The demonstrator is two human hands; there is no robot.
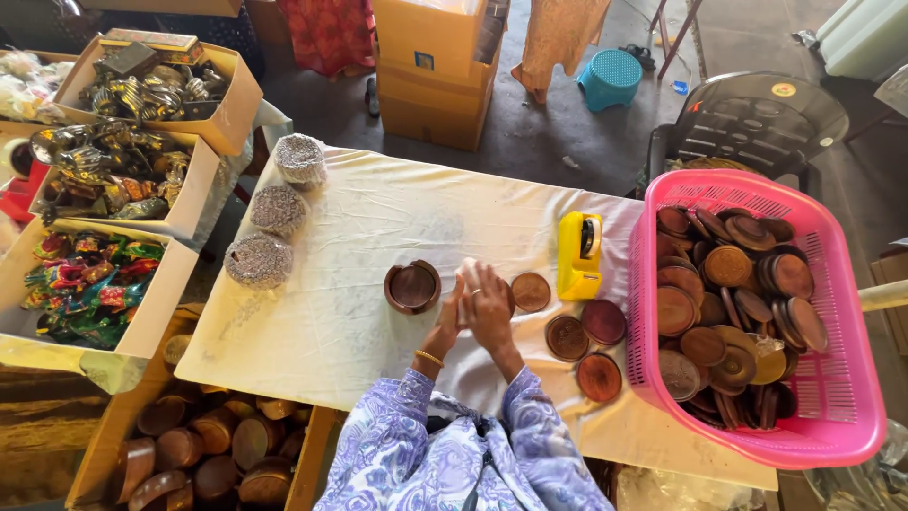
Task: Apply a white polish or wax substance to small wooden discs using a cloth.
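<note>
Head view: at nine o'clock, cardboard boxes of painted figurines (90, 284) are seen, then three glittery round packs (277, 210) on the white cloth (359, 227). A round wooden bowl (412, 287) sits just at nine o'clock of the left hand (452, 317), which is pressed against the right hand (489, 308); a pale object is clasped between them, though what it is cannot be told. Wooden lids (567, 337), a yellow tape dispenser (579, 255) and a pink basket (832, 378) lie toward three o'clock.
</note>
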